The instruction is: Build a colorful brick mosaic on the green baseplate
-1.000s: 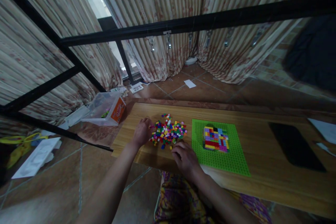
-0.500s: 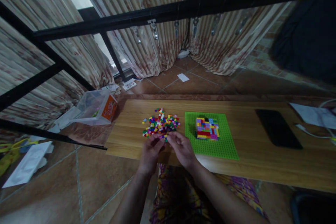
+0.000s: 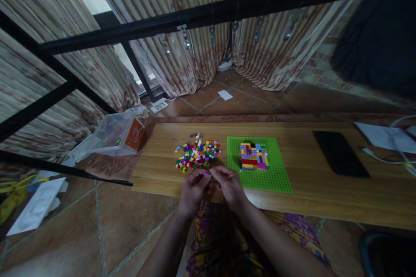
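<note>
Fingertips meet near the front edge of the table, where my left hand [image 3: 193,188] and my right hand [image 3: 228,183] pinch small toy bricks [image 3: 208,174] between them. Purple shows on the bricks; the fingers hide most of them. Just beyond my hands lies a loose pile of small multicoloured bricks [image 3: 197,152]. To the right of my right hand is a green studded baseplate [image 3: 276,181], flat on the table. A roughly square block of many-coloured bricks [image 3: 254,156] stands on it.
The wooden table [image 3: 156,156] also carries a black flat device [image 3: 340,154], white paper [image 3: 380,137] and a white cable [image 3: 383,158] at right. A clear plastic box [image 3: 108,132] with an orange label sits beyond its left end. A black metal rail [image 3: 201,21] crosses above.
My hands have drawn slightly toward me and closer together around the small bricks. The view has shifted a little; the pile and the baseplate appear otherwise the same.
</note>
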`<state>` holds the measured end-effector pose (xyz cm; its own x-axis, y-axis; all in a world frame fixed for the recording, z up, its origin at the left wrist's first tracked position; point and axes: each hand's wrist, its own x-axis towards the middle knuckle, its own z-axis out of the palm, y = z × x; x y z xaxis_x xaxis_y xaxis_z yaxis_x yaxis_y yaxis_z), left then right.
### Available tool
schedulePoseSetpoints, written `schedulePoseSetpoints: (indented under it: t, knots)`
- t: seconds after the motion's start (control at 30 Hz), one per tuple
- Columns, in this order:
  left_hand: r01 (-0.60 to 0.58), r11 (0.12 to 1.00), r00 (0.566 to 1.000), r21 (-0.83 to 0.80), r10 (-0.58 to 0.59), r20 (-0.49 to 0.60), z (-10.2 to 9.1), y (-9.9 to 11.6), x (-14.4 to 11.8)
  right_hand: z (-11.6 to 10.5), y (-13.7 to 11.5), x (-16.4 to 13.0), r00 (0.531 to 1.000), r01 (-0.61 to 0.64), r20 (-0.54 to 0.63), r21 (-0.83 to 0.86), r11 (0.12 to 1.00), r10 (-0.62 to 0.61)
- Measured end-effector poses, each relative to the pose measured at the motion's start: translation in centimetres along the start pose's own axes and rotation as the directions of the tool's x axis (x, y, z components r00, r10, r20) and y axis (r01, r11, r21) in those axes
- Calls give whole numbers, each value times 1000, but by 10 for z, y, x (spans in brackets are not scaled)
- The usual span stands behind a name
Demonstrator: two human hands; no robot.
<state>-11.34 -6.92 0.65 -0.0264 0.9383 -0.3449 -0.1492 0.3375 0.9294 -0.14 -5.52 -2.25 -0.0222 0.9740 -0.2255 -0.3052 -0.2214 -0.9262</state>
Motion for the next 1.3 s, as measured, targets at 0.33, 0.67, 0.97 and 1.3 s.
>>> schedulePoseSetpoints:
  t: [0.33,0.67,0.97,1.3]
  knots:
    - [69,978,978,-198,-105,-181,-11,-14,6,-8,-6,28,965,197,111,-907,372,-239]
    - [93,980,989,-178,-112,-99,-10,-12,2,-3,-1,6,979,197,147,-457,867,-145]
    - [88,963,994,-255,-102,-41,-8,-17,-7,3,11,-10,994,17,105,-212,977,5]
    - [-15,996,988,-90,1,-156,-17,-28,1,-3,16,3,992,118,103,-541,833,-74]
